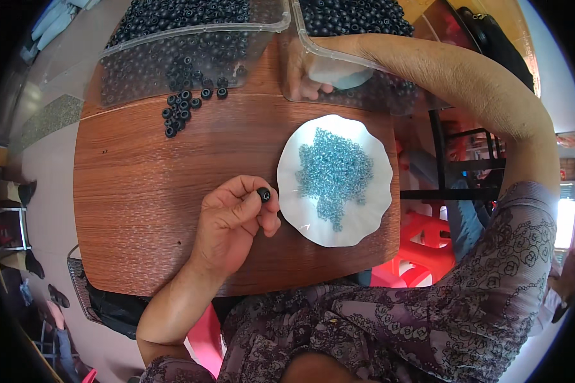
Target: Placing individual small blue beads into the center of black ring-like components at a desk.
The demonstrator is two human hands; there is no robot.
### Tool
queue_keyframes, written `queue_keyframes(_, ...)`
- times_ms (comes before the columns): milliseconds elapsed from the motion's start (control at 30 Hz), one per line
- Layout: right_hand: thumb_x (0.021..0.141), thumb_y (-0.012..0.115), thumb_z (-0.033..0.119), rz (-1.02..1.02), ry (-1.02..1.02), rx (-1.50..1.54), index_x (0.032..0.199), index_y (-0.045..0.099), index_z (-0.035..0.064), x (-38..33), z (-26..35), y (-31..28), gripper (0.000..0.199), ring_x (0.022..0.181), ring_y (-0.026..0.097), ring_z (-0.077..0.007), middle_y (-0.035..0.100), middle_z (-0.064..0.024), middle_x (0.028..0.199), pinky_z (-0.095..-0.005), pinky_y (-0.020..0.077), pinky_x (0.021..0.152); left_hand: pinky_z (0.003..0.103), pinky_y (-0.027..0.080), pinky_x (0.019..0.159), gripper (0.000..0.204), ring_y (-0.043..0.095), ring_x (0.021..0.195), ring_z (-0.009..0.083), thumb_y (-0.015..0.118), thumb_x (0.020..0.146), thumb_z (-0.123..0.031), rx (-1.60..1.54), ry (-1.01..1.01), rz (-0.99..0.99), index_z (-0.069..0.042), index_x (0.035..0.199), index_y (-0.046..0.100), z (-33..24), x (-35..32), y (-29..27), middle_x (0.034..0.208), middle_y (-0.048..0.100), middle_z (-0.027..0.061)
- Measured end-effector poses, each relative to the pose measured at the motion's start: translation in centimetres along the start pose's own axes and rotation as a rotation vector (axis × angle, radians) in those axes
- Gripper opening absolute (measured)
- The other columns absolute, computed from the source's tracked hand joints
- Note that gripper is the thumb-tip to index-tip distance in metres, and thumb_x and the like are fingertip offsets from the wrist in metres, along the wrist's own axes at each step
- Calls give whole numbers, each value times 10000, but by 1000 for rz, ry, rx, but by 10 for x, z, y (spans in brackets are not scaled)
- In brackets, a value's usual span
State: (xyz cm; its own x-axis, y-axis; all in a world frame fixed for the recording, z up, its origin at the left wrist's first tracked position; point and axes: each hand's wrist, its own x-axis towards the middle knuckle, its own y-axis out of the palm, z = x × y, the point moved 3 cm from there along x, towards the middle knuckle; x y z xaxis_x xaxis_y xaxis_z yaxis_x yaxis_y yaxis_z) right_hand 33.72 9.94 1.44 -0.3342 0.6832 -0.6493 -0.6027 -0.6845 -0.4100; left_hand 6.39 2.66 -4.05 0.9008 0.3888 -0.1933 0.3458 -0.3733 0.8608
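Black bead (264, 194): just left of the scalloped white plate (364, 220); probably light, stiff, smooth, apt to roll off, hardly fragile.
Left hand (231, 220): pinching the bead between thumb and index finger, other fingers curled.
Best hold: opposite sides of the bead, hole left clear.
Pale blue seed beads (335, 166): heaped on the plate; likely slippery, easily scattered.
Right hand (305, 76): beyond the plate, blurred through the clear plastic bin (390, 96); cannot tell spread fingers from pinching ones.

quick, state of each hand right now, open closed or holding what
Left hand: closed, pinching a black bead.
Right hand: behind clear bin wall; grip unclear.
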Motion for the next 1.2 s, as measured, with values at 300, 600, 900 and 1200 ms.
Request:
queue_keyframes(300, 710, 559, 68, -54, 27, -185, 717, 628, -20, 2, 11, 6, 112, 479, 500, -102, 540, -48, 573, -234, 377, 433, 291, 441, 611, 219, 552, 650, 159, 596, 875, -164, -13, 11, -15, 26, 978, 559, 0, -1, 0, 865, 601, 103)
queue_keyframes(600, 580, 571, -41, 130, -170, -96, 553, 460, -7, 16, -10, 1, 119, 455, 412, -112, 443, -34, 524, -244, 326, 392, 273, 444, 604, 206, 556, 649, 152, 591, 877, -148, 1, -12, -48, 26, 983, 559, 0, -2, 2, 851, 607, 100)
queue_keyframes(900, 566, 592, -61, 408, -469, -18, 562, 451, -20, 18, -3, 2, 147, 473, 442, -132, 471, -63, 575, -251, 323, 378, 272, 449, 608, 198, 561, 649, 154, 589, 874, -129, -4, -1, -32, 27, 993, 561, 1, -2, 1, 845, 613, 106)
queue_keyframes(1200, 596, 699, 75, 160, -82, -449, 715, 592, -5, 12, -6, -1, 179, 527, 602, -153, 599, -90, 580, -299, 427, 422, 269, 448, 612, 201, 564, 658, 157, 584, 874, -122, -1, -6, -40, 27, 1006, 560, 1, -4, -1, 852, 615, 111)
